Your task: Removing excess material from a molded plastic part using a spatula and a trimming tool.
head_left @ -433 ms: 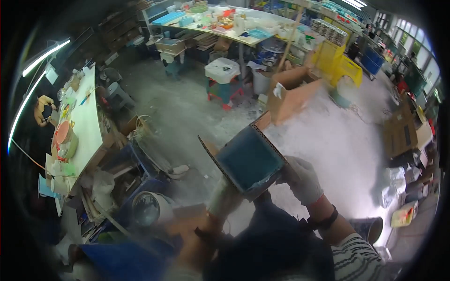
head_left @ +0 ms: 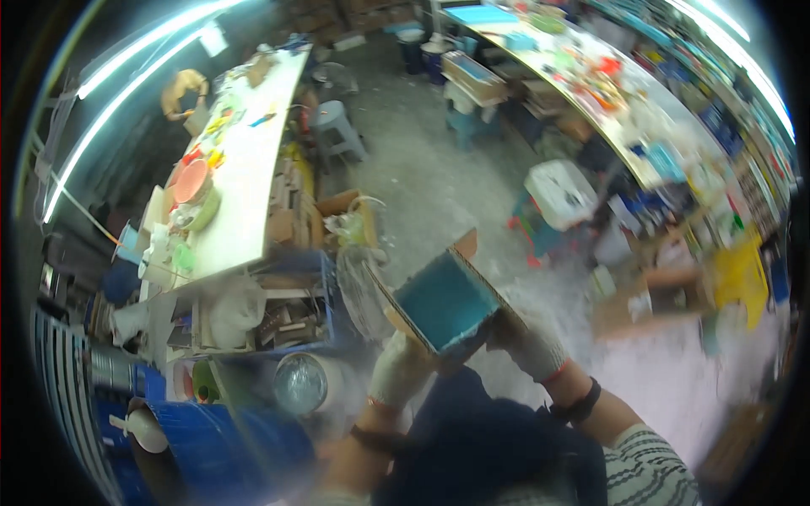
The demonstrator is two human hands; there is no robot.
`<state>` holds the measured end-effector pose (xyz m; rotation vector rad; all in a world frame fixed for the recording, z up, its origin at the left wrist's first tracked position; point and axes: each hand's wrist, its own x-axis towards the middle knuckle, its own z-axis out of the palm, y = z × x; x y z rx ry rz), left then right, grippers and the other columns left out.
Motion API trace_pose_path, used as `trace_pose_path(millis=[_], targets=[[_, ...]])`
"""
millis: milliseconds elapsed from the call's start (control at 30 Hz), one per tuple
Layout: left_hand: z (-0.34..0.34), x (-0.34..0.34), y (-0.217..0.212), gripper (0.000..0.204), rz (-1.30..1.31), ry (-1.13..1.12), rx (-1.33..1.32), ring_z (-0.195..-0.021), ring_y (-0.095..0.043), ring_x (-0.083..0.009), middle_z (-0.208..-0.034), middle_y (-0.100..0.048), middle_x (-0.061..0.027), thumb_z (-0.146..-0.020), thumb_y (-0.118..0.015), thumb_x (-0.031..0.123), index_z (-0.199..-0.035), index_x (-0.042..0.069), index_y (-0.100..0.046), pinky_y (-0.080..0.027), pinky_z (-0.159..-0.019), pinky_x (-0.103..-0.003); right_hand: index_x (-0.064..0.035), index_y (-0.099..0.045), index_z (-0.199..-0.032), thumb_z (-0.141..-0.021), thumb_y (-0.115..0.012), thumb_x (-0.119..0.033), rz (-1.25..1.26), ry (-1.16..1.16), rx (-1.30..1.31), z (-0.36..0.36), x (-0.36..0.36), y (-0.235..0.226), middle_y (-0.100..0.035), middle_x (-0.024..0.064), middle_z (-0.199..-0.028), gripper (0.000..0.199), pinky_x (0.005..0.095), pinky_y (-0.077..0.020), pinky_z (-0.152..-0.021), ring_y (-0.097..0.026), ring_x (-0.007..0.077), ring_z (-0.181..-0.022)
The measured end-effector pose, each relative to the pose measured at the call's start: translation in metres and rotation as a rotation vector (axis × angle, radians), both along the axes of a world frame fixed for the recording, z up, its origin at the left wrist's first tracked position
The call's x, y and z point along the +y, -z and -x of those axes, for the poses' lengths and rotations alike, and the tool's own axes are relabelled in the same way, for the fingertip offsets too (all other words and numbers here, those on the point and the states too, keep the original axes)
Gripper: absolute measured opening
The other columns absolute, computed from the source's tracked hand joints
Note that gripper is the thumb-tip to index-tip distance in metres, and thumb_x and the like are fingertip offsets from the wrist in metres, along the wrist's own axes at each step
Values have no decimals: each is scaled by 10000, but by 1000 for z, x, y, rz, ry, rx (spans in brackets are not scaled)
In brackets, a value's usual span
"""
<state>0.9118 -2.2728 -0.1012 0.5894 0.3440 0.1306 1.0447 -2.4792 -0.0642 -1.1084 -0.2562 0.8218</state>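
Observation:
Between my two hands is a small rectangular cardboard box with a smooth blue-green material inside, its brown sides standing up around it. My left hand, in a whitish work glove, grips its near left side. My right hand, gloved alike, is closed on the right side. Some of the fingers on both hands are hidden behind the box. It is held in front of my body, above the floor.
Left stands a long white table with baskets, a person behind it. At the back right is another cluttered table. A white-topped stool, a cardboard carton, a blue barrel and a white bucket surround me.
My view has turned to the left, so the room has shifted rightward in the picture. Both hands still hold the box in front of me.

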Motion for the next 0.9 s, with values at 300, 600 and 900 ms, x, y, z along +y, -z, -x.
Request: trace_pose_path(millis=[300,600,900], targets=[[-221,163,16,353,-335,-120,-48,-1236,-512,-257,-1358,-514,-128,-995,-542,142,-1331,34,-526,-413,-1048,-374,13,-655,-1118,-989,-562,-212,100,-218,-259,-252,191,-1,-680,113,-1028,275,331,-574,-741,-678,225,-906],[-423,335,-29,344,254,-136,-292,-1138,-569,-208,-1219,-607,-80,-992,-516,231,-1272,35,-542,-455,-986,-346,33,-599,-1271,-1055,-395,-427,155,-418,-53,-488,408,-7,-660,132,-1098,547,341,-530,-887,-638,199,-1012],[-452,523,15,506,-268,-746,44,-1327,-452,-370,-1329,-548,-184,-983,-521,331,-1371,10,-486,-334,-1133,-521,23,-561,-1282,-1037,-317,-557,117,-494,375,-698,684,1,-669,133,-1057,675,402,-543,-835,-657,265,-936]])
